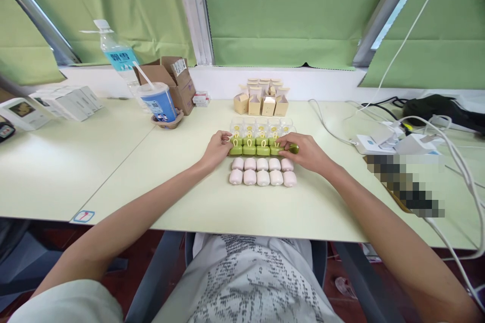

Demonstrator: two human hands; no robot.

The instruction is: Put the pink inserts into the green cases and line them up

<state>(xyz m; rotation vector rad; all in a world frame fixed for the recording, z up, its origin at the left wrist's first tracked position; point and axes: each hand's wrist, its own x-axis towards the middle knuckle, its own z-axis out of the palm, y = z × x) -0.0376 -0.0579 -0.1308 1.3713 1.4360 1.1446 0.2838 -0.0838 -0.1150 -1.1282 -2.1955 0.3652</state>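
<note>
Two rows of small glossy green cases point(249, 150) with pale yellow loops stand close together on the table. My left hand point(219, 150) is at the left end of these rows, its curled fingertips against the end cases. At the right end, my right hand point(306, 152) has its fingers bent around a green case, part of which shows under the fingers. Directly in front lie two rows of pale pink and white rounded cases point(262, 177), touched by neither hand. Behind the green rows is a row of clear plastic pieces point(262, 125) with yellow marks.
Several small open cardboard boxes point(261, 103) stand by the wall. Left of them are a brown carton point(184, 91), a blue cup point(159, 103) in a holder, a water bottle point(119, 58) and white boxes point(70, 102). A power strip point(379, 145) and cables lie right.
</note>
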